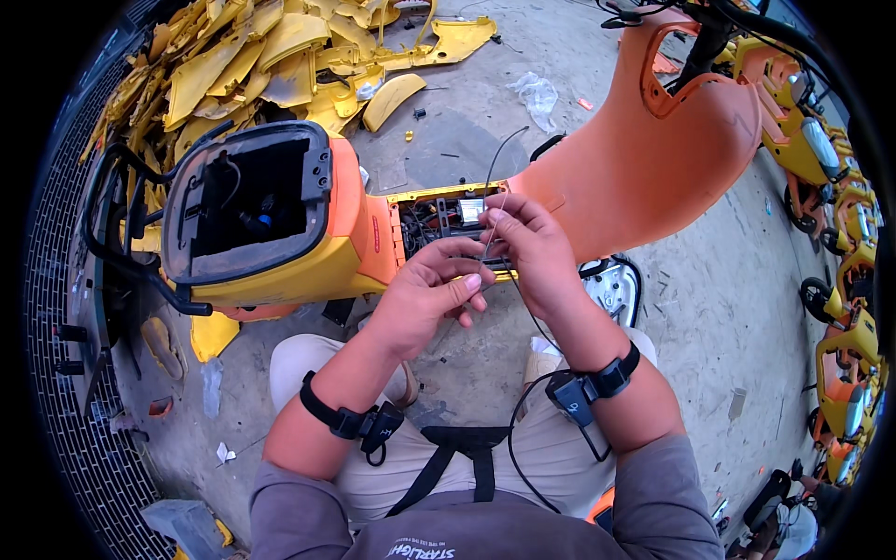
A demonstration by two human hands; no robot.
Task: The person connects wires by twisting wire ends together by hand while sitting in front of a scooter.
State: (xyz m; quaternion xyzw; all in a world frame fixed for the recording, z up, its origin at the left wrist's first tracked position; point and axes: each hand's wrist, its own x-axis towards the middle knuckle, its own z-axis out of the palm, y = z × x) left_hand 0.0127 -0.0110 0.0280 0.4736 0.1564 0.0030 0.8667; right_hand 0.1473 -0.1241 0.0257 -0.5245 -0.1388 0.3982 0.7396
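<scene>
Both of my hands are raised over the footboard of an orange and yellow scooter (350,229), working on a thin dark wire (492,168). My right hand (534,247) pinches the wire between thumb and fingers, and one end sticks up above it. Close beside it on the left, my left hand (425,297) has its thumb and fingers closed on the same wire. A length of it trails down past my right wrist. Beneath my hands the footboard compartment (411,201) lies uncovered, with dark wiring and a white-labelled part inside. My fingers partly hide this compartment.
The scooter's seat opening (322,159) gapes on the left, beside a black tubular rack (98,224). Its orange front shield (644,159) rises on the right. Yellow panels (247,65) are heaped behind. More scooters (849,345) line the far right; another person (793,523) is at lower right.
</scene>
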